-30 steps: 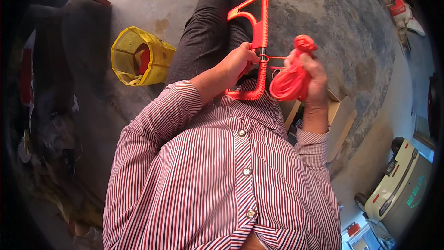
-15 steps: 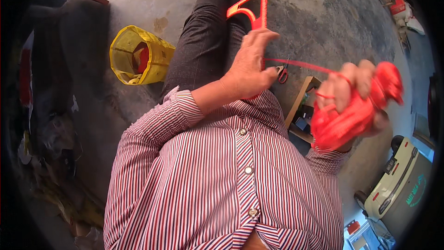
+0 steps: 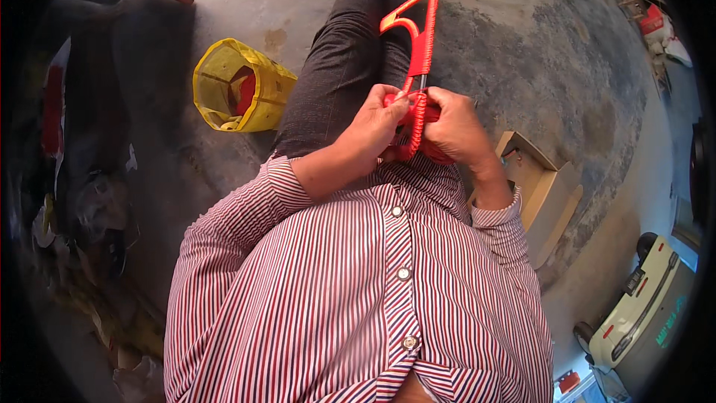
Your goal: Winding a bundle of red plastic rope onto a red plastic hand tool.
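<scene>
Over my lap lies a frame with angled and curved bars (image 3: 428,37), its bars closely wrapped in red cord. A short stretch of bare dark bar shows just above my hands. My left hand (image 3: 377,123) is closed on the frame's near wrapped part, thumb and fingers pinching at the cord. On the other side of that part, my right hand (image 3: 459,127) is closed with its fingertips at the cord too. A bundle of red cord (image 3: 436,152) shows below the right hand, partly hidden by it. What exactly lies between the right fingertips is covered.
A yellow bin (image 3: 280,89) with red stuff inside stands on the concrete floor left of my leg. An open cardboard box (image 3: 548,192) lies to the right. A beige vehicle-like object (image 3: 634,302) is at the lower right, and dark cluttered furniture (image 3: 127,67) fills the left.
My right hand has come in from the right with the red cord bundle to the frame. My left hand, open before, has closed on the frame. The stretched cord has drawn short.
</scene>
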`<state>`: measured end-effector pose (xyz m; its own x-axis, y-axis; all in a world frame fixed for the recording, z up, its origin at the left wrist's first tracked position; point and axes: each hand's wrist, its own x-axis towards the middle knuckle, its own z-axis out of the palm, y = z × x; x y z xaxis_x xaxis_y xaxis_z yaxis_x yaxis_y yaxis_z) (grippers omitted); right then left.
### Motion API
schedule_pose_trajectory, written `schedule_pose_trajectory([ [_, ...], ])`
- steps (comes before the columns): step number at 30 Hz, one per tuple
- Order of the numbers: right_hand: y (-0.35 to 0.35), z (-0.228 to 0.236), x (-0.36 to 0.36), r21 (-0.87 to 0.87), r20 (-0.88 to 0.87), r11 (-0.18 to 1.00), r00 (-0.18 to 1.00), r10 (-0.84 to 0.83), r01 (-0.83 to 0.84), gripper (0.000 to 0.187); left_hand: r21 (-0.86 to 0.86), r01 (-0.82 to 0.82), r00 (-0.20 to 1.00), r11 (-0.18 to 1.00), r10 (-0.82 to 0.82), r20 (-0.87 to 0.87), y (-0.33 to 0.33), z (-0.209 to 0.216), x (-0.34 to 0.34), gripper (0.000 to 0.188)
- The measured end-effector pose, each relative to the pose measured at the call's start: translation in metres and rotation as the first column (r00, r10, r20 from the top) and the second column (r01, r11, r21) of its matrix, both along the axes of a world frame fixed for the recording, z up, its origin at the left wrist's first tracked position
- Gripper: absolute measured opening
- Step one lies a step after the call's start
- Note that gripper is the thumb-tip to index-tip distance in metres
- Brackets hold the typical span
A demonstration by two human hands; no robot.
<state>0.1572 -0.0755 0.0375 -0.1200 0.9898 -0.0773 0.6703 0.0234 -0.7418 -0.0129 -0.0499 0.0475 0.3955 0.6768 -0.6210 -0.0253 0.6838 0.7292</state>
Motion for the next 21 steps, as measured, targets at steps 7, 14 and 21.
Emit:
schedule_pose_trajectory([
  [7, -0.008, 0.022, 0.009, 0.011, -0.562, 0.956, 0.792, -0.237, 0.294, 0.035, 0.947, 0.25, 0.921, 0.202, 0.253, -0.297, 0.028, 0.014, -0.008, 0.009],
  [14, 0.011, 0.023, -0.008, 0.328, -0.281, 0.941, 0.96, 0.016, 0.081, 0.051, 0.682, -0.109, 0.994, 0.723, 0.064, 0.092, 0.037, 0.019, 0.007, 0.014],
  [21, 0.008, 0.046, 0.039, 0.033, -0.99, 0.872, 0.135, -0.038, 0.488, 0.05, -0.019, -0.028, 0.979, 0.999, 0.031, 0.199, 0.054, -0.003, -0.004, 0.013],
])
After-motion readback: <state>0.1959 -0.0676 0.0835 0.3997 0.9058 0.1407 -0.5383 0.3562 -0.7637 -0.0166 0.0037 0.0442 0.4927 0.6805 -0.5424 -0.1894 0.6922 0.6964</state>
